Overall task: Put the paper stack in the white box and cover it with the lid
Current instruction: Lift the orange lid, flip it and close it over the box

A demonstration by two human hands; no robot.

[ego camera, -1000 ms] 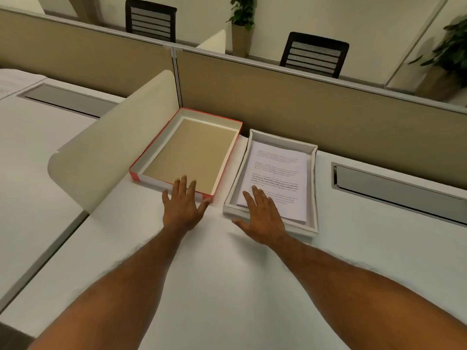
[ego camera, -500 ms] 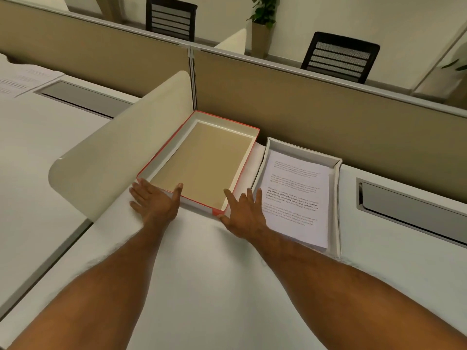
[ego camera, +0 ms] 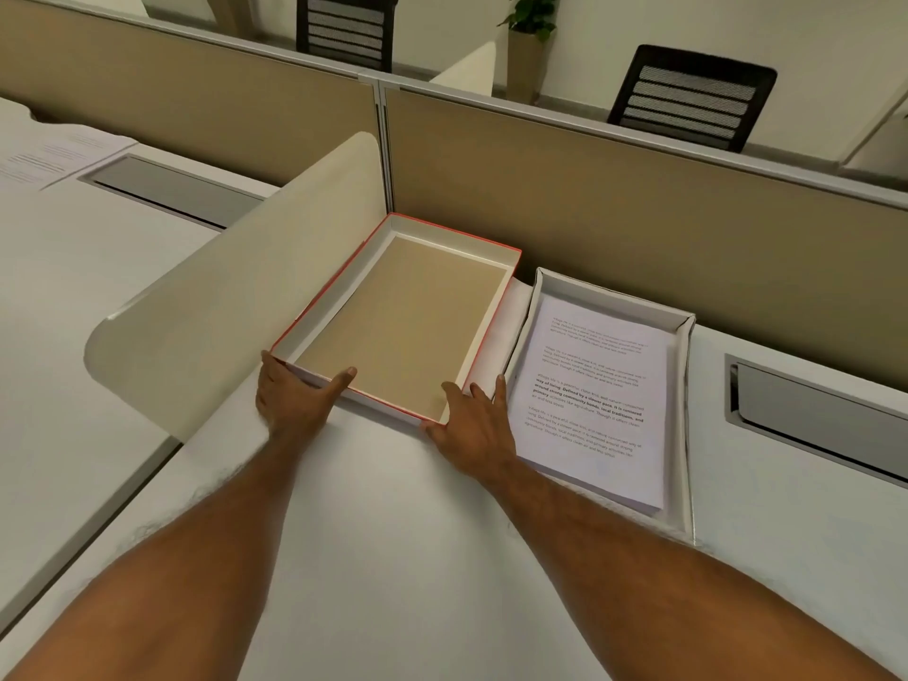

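A second ago my palms lay flat on the desktop, the left hand in front of the red-edged lid and the right hand reaching over the near rim of the white box. Half a second ago both had moved left to the lid's near corners. Now they have closed on it: my left hand wraps the near-left corner, thumb hooked over the rim onto the brown inside, fingers hidden beneath or behind the wall. My right hand is spread at the near-right corner, thumb against the inner face of the short wall, fingers running up the outside of the long wall.

The lid lies upside down, open side up, toward the back edge of the desktop against the tan partition, with the cream divider panel just to its left. Whether it has left the surface yet I cannot tell.

The paper stack is already inside the white box, just right of the lid, printed side up. So I judge the first half done; what remains is to lift the lid, turn it over, and set it down squarely on the box.
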